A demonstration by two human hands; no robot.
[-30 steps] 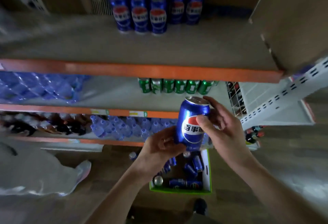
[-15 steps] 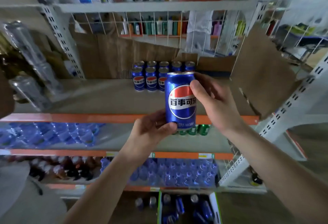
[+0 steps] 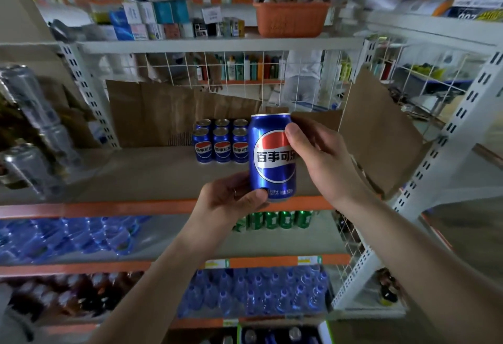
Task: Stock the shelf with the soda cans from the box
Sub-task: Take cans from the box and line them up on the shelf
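While both our hands hold it upright above the shelf's (image 3: pixel 152 177) front edge, the blue can (image 3: pixel 272 157) sits in our left hand's (image 3: pixel 231 199) grip at its base and our right hand's (image 3: pixel 324 161) round its side. The box (image 3: pixel 325 330) below holds more cans.

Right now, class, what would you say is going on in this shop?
A person is stocking a shelf. Both hands hold one blue soda can upright in front of the shelf: the left hand grips its base, the right hand its upper side. A small group of matching cans already stands at the back of that shelf. The box with more cans sits on the floor below.
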